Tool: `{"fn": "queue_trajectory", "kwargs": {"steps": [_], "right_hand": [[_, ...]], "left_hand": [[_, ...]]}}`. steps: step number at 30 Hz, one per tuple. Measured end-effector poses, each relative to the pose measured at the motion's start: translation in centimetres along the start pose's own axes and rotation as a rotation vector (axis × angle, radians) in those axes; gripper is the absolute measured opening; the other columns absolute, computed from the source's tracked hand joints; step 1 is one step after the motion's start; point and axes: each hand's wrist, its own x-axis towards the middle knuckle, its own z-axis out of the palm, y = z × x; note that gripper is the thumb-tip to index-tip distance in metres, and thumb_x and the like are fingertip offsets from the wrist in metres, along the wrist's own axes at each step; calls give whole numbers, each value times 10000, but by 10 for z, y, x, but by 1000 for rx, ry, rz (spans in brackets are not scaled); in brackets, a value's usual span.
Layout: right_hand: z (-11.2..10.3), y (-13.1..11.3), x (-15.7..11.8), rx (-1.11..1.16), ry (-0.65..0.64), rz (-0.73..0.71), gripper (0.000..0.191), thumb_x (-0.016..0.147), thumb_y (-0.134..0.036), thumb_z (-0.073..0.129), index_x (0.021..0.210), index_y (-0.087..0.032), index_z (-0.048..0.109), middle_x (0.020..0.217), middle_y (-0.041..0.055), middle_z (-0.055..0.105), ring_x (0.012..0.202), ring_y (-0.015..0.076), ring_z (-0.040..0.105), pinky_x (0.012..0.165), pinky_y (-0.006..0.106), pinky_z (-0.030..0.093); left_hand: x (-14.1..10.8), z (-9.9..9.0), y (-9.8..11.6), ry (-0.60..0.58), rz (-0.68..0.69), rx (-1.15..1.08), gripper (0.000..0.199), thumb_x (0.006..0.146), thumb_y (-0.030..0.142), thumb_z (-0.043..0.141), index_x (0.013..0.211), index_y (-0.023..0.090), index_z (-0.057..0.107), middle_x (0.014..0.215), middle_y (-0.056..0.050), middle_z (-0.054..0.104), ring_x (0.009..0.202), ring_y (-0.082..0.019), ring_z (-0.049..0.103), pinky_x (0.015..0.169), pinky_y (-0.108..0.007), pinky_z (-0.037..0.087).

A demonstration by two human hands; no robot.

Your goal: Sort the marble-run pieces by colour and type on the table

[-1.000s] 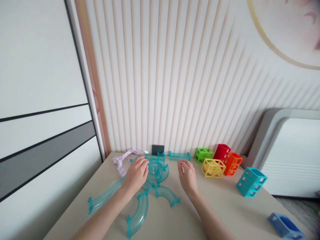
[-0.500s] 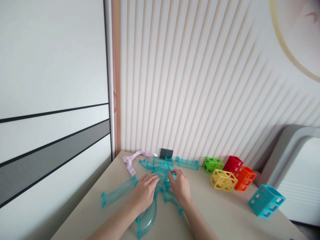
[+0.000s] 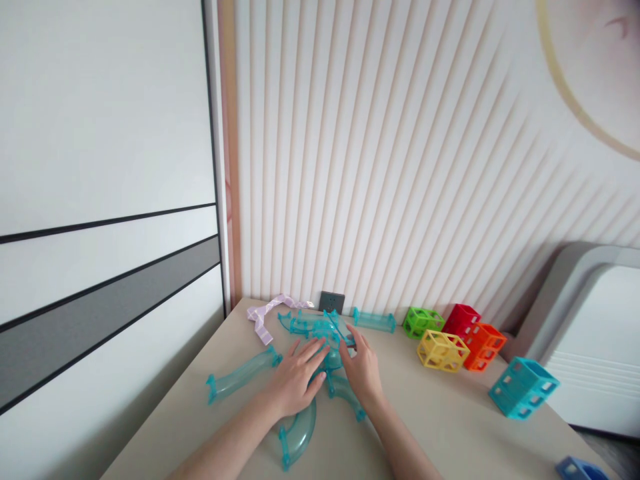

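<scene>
A pile of translucent teal plastic tube pieces (image 3: 334,360) lies on the table between my hands. My left hand (image 3: 300,375) rests over the pile's left side, its fingers spread and its fingertips touching the pieces. At the right side of the pile is my right hand (image 3: 361,367), thumb and forefinger apart and nothing plainly held between them. A curved tube (image 3: 300,435) lies below my left hand, and a straight tube (image 3: 243,377) lies to its left. Another curved tube (image 3: 347,392) is beside my right wrist. My hands partly hide the pile's middle.
A straight teal tube (image 3: 374,321) lies by the wall. Open-sided blocks in green (image 3: 423,323), yellow (image 3: 443,351), red (image 3: 461,321), orange (image 3: 484,347) and blue (image 3: 523,388) stand at the right. A lilac strip (image 3: 262,324) lies back left, near a black wall socket (image 3: 331,302).
My left hand's fingers have spread apart over the pile. My right hand's forefinger has lifted away from its thumb. The view has shifted slightly, bringing a blue piece into the lower right corner.
</scene>
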Motion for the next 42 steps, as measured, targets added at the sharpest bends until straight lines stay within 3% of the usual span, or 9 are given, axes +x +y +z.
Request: {"fn": "queue_trajectory", "kwargs": {"steps": [5, 10, 17, 30, 37, 42], "right_hand": [[-5, -4, 3, 69, 60, 85, 407, 880, -490, 500, 926, -183, 763, 995, 132, 753, 835, 259, 708, 797, 344, 518], [-14, 2, 11, 176, 125, 260, 455, 886, -559, 483, 825, -181, 728, 749, 125, 771, 660, 281, 721, 622, 338, 511], [-19, 11, 14, 397, 196, 390, 505, 849, -595, 473, 851, -144, 699, 912, 163, 783, 769, 293, 778, 654, 331, 568], [-51, -7, -12, 679, 218, 457, 417, 754, -555, 586, 774, -154, 696, 801, 104, 755, 658, 238, 731, 644, 336, 573], [-48, -9, -21, 698, 165, 401, 404, 751, -555, 605, 686, -165, 689, 690, 89, 731, 586, 223, 681, 609, 341, 560], [-44, -7, -26, 712, 114, 351, 434, 796, -576, 601, 702, -165, 706, 699, 88, 730, 607, 219, 664, 652, 346, 547]], "left_hand": [[0, 3, 1, -14, -29, -12, 440, 1008, 308, 447, 1436, 227, 512, 1473, -88, 573, 1364, -270, 523, 1182, -528, 370], [0, 2, 2, -31, -51, -34, 403, 1000, 288, 461, 1386, 223, 555, 1403, -86, 628, 1319, -268, 560, 1134, -504, 429], [-1, 4, 0, -6, -37, -34, 401, 1014, 302, 441, 1390, 227, 556, 1408, -85, 629, 1327, -268, 556, 1153, -511, 409], [0, 8, -1, 0, -57, -17, 378, 994, 278, 465, 1345, 211, 588, 1384, -89, 642, 1332, -280, 552, 1146, -532, 425], [2, 2, 2, 145, -64, -54, 317, 965, 213, 469, 1239, 232, 626, 1269, -84, 687, 1204, -251, 634, 1073, -441, 514], [1, 9, -4, 271, -205, -105, 188, 990, 317, 480, 1137, 242, 571, 1098, -80, 725, 1061, -250, 704, 932, -410, 584]]}}
